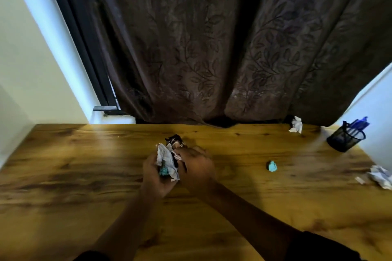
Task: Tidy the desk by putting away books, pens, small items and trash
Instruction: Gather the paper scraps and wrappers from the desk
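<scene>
Head view: the left hand [156,172] cups a wad [167,160] of crumpled white paper, a teal scrap and a dark wrapper over mid-desk [63,165], likely gathering trash into one load. The right hand [196,167] pinches the wad's edge, pressing it in. More scraps [272,165] lie well apart, rightward.

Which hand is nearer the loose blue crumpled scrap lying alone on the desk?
Right. The right hand sits at desk centre, to the left of the blue scrap; the left hand, gripping the trash bundle, lies beyond it, farther left.
</scene>
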A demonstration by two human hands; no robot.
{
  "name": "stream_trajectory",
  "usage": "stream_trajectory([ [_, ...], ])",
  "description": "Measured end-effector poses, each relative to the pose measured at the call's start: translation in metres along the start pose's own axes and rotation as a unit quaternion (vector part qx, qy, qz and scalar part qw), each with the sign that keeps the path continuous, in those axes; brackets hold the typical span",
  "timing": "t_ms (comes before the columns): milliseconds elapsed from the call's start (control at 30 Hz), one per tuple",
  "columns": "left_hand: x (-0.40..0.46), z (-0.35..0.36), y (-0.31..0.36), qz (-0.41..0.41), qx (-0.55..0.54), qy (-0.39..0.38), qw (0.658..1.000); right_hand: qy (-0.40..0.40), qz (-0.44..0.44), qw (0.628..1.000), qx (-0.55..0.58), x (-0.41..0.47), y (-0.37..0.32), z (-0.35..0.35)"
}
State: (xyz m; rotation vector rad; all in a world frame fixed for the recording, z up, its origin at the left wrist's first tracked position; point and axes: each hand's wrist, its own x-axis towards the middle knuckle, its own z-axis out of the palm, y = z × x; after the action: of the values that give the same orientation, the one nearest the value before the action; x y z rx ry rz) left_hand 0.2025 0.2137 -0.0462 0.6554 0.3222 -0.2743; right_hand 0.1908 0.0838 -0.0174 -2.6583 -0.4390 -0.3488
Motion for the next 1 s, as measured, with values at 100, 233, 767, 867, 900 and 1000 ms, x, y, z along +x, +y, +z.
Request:
stream_trajectory([
  [100, -0.005, 0.007, -0.006, -0.047, -0.033, -0.033, 0.998, 0.021, -0.008, 1.000, -0.017, -0.011, 0.011, 0.001],
  [233, -0.009, 0.020, -0.012, -0.104, -0.038, -0.118, 0.987, 0.058, -0.004, 0.998, -0.001, -0.019, 0.021, -0.005],
  [767, 0.015, 0.055, -0.064, -0.117, 0.040, 0.003, 0.992, -0.169, 0.341, 0.919, -0.103, -0.063, 0.207, -0.088],
  [867, 0.022, 0.058, -0.081, -0.115, 0.029, 0.023, 0.993, -0.185, 0.346, 0.913, -0.113, -0.066, 0.226, -0.091],
  [900, 0.021, 0.064, -0.087, -0.121, 0.034, 0.008, 0.992, -0.178, 0.342, 0.916, -0.109, -0.067, 0.231, -0.093],
  [1000, 0.023, 0.073, -0.103, -0.113, 0.043, 0.000, 0.993, -0.151, 0.296, 0.939, -0.084, -0.072, 0.239, -0.098],
])
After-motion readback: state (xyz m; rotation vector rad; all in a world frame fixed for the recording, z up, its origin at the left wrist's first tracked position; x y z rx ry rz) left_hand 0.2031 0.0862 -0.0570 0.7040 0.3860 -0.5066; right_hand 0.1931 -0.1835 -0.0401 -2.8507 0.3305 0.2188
